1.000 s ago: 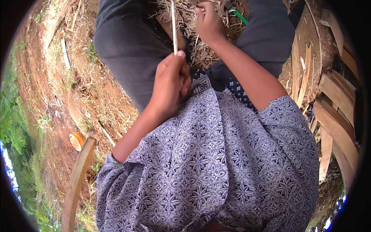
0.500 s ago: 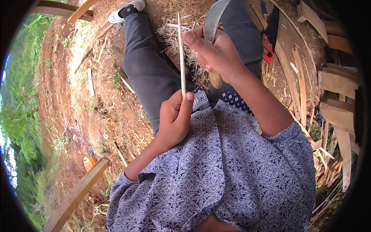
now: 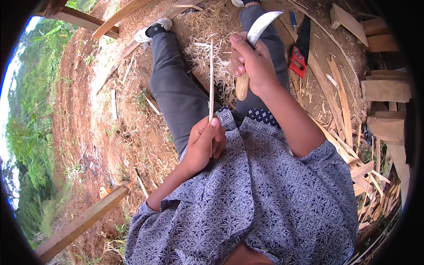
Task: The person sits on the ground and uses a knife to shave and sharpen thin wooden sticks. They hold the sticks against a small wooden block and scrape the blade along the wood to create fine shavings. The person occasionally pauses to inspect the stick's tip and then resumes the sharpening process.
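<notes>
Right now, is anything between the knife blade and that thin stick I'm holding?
Nothing visible. The right hand holds the knife up to the right of the thin stick, which the left hand grips at its lower end. Only open air separates the two.

Pale straw-yellow bamboo sliver (image 3: pixel 211 79). Grey steel knife blade (image 3: pixel 260 27) on a light tan wooden handle (image 3: pixel 241 87). Blue-grey shirt (image 3: pixel 265 194) patterned all over with small white star-flowers. Dark grey trousers (image 3: pixel 176 92), white shoe (image 3: pixel 152 30). Red-handled saw (image 3: pixel 299 53) with black blade. Reddish-brown soil (image 3: pixel 84 119), green foliage (image 3: pixel 31 128).
</notes>
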Tool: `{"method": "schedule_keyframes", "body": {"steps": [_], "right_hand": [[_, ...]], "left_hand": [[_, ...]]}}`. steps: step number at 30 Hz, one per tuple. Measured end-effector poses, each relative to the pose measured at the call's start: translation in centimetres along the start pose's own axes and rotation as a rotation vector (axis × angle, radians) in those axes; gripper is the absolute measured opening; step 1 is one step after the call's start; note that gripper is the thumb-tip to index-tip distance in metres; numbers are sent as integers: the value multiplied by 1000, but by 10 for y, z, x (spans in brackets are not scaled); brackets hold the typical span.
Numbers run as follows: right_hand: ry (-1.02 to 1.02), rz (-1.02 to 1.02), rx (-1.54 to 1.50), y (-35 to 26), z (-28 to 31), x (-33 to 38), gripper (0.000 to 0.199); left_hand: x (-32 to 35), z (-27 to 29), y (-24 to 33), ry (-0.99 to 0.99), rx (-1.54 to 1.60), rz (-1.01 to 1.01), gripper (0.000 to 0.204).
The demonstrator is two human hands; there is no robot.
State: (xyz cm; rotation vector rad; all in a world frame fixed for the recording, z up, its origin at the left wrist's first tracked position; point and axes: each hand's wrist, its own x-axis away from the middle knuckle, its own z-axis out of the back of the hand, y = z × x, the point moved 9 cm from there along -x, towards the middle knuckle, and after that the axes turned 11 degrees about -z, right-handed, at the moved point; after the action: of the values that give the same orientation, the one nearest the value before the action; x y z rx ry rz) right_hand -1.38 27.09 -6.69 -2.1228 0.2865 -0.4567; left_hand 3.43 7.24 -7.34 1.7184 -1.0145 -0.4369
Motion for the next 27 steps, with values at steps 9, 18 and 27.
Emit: {"method": "schedule_keyframes", "body": {"steps": [9,18,27], "right_hand": [[35,98,481,-14,-8,19,33],[-41,-57,338,-1,-10,13,25],[489,66,299,-57,174,-15,40]], "left_hand": [[11,8,0,66,-251,13,36],[8,12,3,51,-367,-43,36],[33,35,4,105,-276,28,37]]}}
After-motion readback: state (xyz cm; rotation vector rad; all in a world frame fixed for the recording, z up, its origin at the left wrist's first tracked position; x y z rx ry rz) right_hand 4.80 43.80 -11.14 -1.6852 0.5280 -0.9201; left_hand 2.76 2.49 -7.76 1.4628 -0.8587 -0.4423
